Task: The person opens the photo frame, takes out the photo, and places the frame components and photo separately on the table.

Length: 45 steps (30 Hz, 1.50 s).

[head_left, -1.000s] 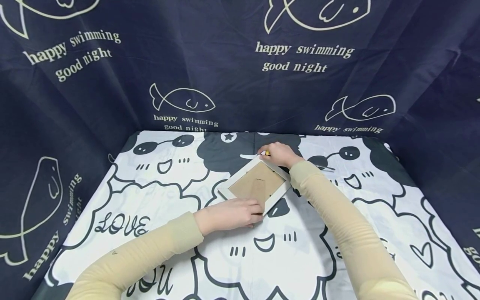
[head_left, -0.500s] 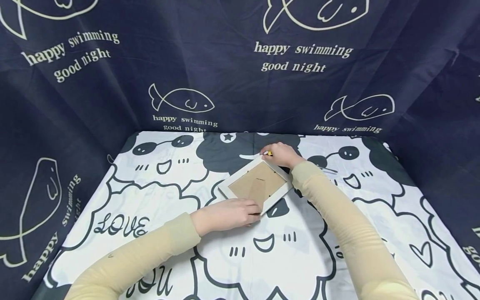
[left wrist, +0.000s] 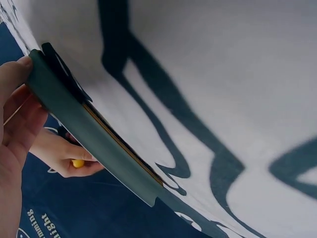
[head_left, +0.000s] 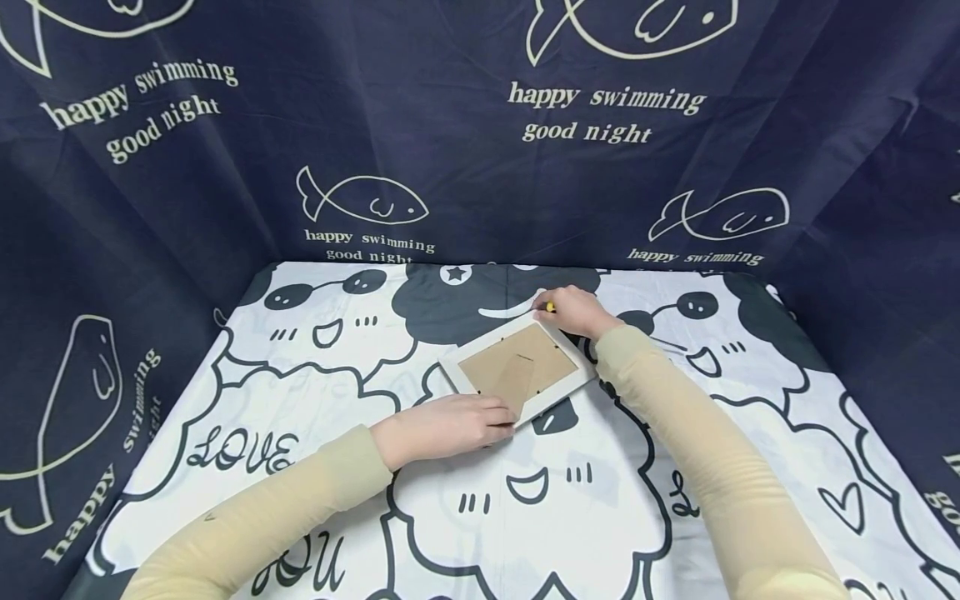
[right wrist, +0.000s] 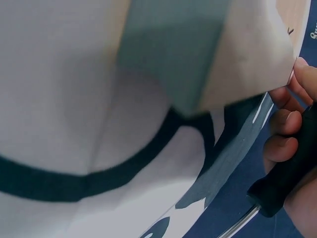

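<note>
A white picture frame [head_left: 573,383] with a brown backing board [head_left: 487,362] and a stand flap lies back side up, turned diagonally, low over the cloth. My left hand [head_left: 453,429] grips its near corner, thumb and fingers on either side of the edge in the left wrist view. At the far corner, my right hand [head_left: 577,311] pinches the frame between thumb and finger. Its other fingers curl round the black handle of a screwdriver [right wrist: 285,168]. The metal shaft points down and away from the frame. A yellow handle end [left wrist: 78,163] pokes out of that fist.
A white cloth [head_left: 592,542] printed with black cartoon sheep covers the table. Dark blue curtains [head_left: 480,167] with fish and lettering enclose the back and both sides.
The frame has shifted slightly to the right and turned a little. My right hand has moved right with the screwdriver and frame corner; my left hand has slid slightly left.
</note>
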Each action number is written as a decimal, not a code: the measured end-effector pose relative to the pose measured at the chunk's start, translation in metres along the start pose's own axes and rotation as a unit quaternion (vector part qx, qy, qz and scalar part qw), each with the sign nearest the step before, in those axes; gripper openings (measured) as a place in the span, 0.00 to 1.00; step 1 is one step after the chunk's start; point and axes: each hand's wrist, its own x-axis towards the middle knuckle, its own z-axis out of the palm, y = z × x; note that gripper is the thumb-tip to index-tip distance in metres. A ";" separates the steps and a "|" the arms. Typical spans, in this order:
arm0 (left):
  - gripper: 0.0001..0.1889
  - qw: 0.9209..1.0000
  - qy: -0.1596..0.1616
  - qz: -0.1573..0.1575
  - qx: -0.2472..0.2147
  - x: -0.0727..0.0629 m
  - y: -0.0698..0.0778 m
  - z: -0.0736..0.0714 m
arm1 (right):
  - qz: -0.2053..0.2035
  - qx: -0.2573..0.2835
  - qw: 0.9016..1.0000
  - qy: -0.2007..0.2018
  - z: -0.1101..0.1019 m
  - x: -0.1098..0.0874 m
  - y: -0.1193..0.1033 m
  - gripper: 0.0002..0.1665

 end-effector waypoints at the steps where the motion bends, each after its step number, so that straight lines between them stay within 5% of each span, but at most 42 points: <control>1: 0.14 1.000 -0.001 0.000 0.002 -0.001 0.000 0.000 | 0.000 0.001 1.000 0.001 0.000 -0.001 0.001 0.15; 35: 0.19 1.000 -0.012 -0.018 0.013 -0.022 -0.009 -0.001 | 0.038 0.031 0.999 0.024 0.002 -0.026 0.015 0.14; 45: 0.13 0.998 0.008 -0.056 -0.030 -0.017 -0.004 -0.002 | 0.044 0.047 0.998 0.029 0.004 -0.030 0.015 0.14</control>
